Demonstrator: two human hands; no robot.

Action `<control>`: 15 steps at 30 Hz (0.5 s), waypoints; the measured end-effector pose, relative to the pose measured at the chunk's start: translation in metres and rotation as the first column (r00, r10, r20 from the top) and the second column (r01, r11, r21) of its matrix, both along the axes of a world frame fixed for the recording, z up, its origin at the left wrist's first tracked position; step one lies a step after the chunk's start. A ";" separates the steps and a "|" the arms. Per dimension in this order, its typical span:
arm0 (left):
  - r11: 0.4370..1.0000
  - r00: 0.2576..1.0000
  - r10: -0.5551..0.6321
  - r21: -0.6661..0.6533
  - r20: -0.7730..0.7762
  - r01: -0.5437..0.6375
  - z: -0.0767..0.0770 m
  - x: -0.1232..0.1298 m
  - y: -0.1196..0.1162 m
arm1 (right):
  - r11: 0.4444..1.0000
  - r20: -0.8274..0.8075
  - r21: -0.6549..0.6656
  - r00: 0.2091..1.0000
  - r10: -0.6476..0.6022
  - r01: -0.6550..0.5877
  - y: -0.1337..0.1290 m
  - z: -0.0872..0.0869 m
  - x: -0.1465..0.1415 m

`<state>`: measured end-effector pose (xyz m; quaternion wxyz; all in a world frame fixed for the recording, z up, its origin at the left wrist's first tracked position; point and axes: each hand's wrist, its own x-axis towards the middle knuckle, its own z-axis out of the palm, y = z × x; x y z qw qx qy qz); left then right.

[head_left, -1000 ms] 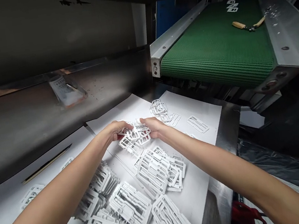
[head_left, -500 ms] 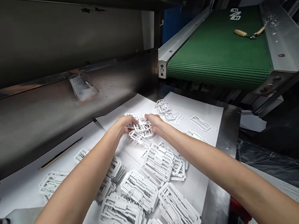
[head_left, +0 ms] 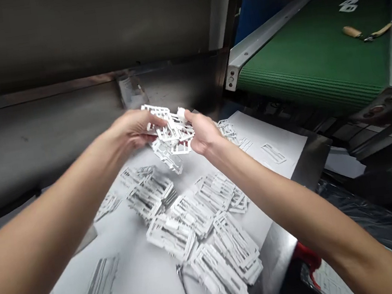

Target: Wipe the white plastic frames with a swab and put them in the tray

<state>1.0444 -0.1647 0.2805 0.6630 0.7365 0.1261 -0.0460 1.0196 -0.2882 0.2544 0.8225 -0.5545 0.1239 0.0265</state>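
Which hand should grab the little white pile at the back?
Probably the right hand: it is nearer the small pile of white frames; the left hand is farther, at the lifted clump.

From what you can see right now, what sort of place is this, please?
Probably a factory production line. A green conveyor belt runs in a steel frame, many white cut frames lie piled on white paper sheets, and a dark steel machine housing stands beside them.

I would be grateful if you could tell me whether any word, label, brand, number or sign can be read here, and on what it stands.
No text can be read in this view.
The small clear plastic packet on the dark steel panel seems to carry print, but it is too blurred to read.
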 end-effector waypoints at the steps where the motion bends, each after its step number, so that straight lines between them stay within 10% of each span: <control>1: 1.000 0.999 0.017 0.002 0.033 -0.017 0.007 -0.018 0.013 | 0.999 0.022 0.031 0.999 0.042 -0.043 0.010 0.007 -0.015; 6: 0.998 0.997 0.054 -0.029 0.052 -0.052 0.006 -0.126 0.087 | 0.956 0.037 0.111 0.962 0.270 -0.273 0.066 0.017 -0.103; 15: 0.966 0.926 0.230 -0.043 -0.301 -0.254 -0.084 -0.255 0.163 | 0.843 -0.273 -0.177 0.848 0.454 -0.508 0.134 -0.051 -0.195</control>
